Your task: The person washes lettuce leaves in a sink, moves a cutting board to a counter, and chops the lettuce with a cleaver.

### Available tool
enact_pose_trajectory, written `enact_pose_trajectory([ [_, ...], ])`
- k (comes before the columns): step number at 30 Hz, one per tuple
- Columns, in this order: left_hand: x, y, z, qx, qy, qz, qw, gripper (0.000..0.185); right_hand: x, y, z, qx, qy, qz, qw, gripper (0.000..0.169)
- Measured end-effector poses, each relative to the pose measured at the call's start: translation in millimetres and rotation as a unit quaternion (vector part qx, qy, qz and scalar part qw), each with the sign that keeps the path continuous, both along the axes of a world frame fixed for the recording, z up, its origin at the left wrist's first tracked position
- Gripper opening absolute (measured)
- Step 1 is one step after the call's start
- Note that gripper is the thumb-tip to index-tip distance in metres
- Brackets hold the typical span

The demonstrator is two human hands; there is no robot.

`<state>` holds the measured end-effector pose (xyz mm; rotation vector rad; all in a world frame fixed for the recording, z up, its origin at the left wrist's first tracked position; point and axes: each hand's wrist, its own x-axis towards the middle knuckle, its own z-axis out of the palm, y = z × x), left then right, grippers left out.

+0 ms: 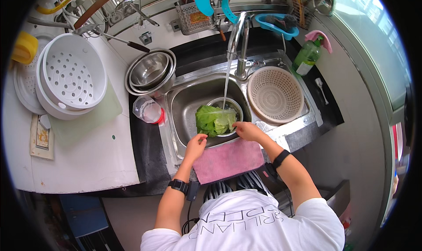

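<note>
Green lettuce leaves (214, 120) lie in and over a steel bowl (240, 107) inside the sink basin (183, 111). Water runs from the chrome faucet (232, 48) onto the greens. At the right edge of the leaves, my right hand (249, 131) has its fingertips pinched on them, beside the bowl's rim. My left hand (195, 147) is over the front rim of the sink, fingertips bent close to the lower left leaf edge. Whether those fingertips grip the leaf cannot be made out.
A beige plastic colander (275, 94) sits right of the basin, near a green pump bottle (307, 58). Nested steel bowls (150, 69) and a clear jar with a red lid (147, 110) stand left. A pink cloth (227, 160) covers the front edge. White strainers (71, 73) stand farther left.
</note>
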<state>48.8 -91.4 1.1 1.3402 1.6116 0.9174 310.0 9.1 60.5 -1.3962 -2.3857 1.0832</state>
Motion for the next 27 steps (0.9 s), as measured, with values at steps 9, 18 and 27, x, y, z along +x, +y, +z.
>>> enact_pose_trajectory([
  [9, 49.6, 87.0, -38.4, -0.102, 0.179, -0.211, 0.955, 0.042, -6.8, 39.8, -49.3, -0.024, 0.028, -0.019, 0.999, 0.031],
  [18, 114.6, 141.1, -102.2, -0.158, 0.386, -0.206, 0.885, 0.049, 21.5, 42.2, -16.7, -0.071, 0.073, 0.084, 0.991, 0.030],
  [27, 66.6, 141.4, -50.6, -0.151, 0.093, -0.001, 0.984, 0.025, 23.7, 62.9, -25.0, -0.129, 0.091, 0.038, 0.987, 0.031],
])
